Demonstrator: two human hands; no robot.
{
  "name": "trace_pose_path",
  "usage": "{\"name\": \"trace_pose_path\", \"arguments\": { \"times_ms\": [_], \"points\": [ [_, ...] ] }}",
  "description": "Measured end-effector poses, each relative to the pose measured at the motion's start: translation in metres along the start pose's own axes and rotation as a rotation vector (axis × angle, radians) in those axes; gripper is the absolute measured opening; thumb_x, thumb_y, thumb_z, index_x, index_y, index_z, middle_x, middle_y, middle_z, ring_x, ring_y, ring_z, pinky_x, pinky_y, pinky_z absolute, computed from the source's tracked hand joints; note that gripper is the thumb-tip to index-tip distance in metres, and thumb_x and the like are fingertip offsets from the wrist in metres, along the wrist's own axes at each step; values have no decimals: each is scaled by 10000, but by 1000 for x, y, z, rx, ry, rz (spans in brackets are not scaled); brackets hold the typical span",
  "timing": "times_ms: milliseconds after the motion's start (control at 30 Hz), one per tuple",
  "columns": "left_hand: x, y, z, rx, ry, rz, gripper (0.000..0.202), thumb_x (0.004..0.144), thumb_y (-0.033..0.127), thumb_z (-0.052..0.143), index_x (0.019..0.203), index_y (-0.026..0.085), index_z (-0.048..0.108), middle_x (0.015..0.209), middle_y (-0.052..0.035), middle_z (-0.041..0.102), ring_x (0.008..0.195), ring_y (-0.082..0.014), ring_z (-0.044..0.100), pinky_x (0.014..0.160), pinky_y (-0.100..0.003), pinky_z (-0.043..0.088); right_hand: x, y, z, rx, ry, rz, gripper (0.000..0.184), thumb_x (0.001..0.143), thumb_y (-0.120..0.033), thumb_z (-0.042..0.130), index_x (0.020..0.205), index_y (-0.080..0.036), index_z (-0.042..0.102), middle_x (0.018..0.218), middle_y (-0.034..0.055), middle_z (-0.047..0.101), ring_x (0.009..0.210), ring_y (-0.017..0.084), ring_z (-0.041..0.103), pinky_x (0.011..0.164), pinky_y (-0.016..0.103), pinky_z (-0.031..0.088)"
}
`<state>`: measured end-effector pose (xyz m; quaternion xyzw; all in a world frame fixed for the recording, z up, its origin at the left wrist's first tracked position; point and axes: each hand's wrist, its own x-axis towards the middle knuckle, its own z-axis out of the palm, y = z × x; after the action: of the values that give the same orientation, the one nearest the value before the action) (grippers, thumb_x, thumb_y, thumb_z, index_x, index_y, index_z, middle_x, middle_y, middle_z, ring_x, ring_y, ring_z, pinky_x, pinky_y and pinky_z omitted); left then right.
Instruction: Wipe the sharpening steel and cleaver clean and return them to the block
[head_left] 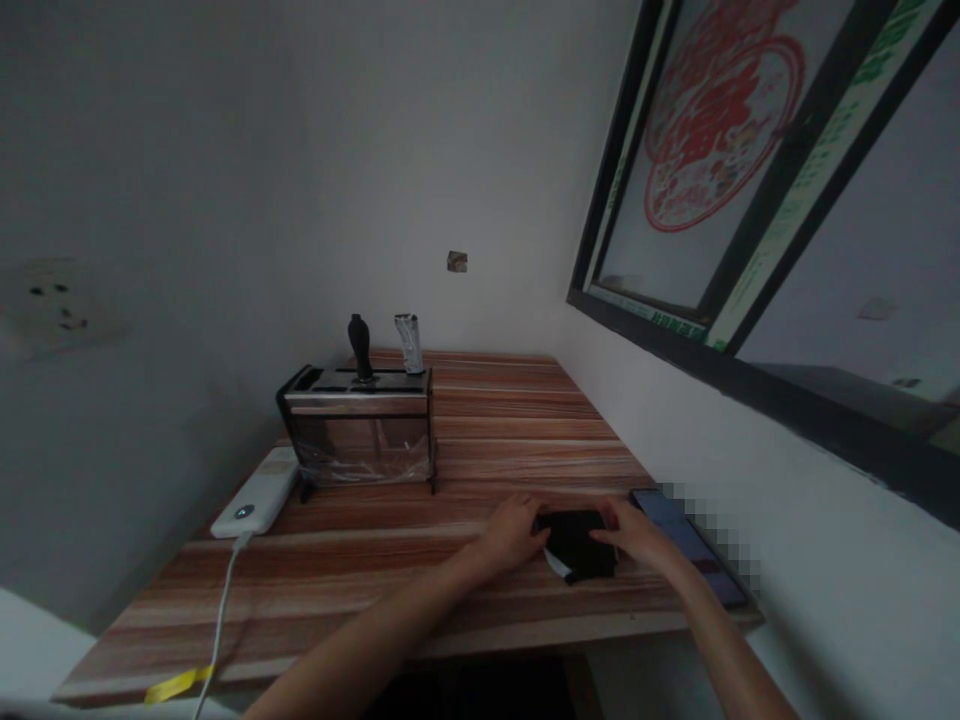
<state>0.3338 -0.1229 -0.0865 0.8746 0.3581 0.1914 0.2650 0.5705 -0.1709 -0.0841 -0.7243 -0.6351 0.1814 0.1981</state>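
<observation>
A flat black object (577, 540) with a white strip at its near left corner lies on the wooden table (450, 580). My left hand (514, 530) touches its left edge, fingers curled on it. Against the right edge rests my right hand (634, 530), its fingers over the black surface. Both hands grip the object from either side, down on the tabletop.
A phone (690, 545) lies by the right wall, just beyond my right hand. A knife block (360, 425) with a black handle stands at the back left. A white power bank (255, 495) with a cable sits beside it. A window is on the right wall.
</observation>
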Motion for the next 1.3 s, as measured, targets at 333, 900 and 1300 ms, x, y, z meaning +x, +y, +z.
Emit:
{"name": "trace_pose_path", "arguments": {
  "times_ms": [333,900,1300],
  "points": [
    [-10,-12,-14,-113,-43,-41,286,658,149,589,939,194,617,982,-52,633,899,-198,580,782,-284,467,4,-7,9,378,-87,-64,240,582,-329,661,760,-225,539,790,26,618,773,219,610,716,326,479],
    [-145,-109,-125,-394,615,-279,263,777,299,510,1029,226,490,931,-31,651,902,-197,640,816,-333,506,10,-211,105,848,-341,-376,366,624,-108,565,957,-253,518,967,11,627,842,179,612,645,269,480],
    [-188,-150,-123,-11,623,-467,336,824,242,436,1159,236,459,1019,-63,652,976,-248,633,830,-371,497,27,-250,163,502,-144,-494,251,662,8,531,735,-214,621,789,0,600,758,166,565,747,295,451]
  ]
}}
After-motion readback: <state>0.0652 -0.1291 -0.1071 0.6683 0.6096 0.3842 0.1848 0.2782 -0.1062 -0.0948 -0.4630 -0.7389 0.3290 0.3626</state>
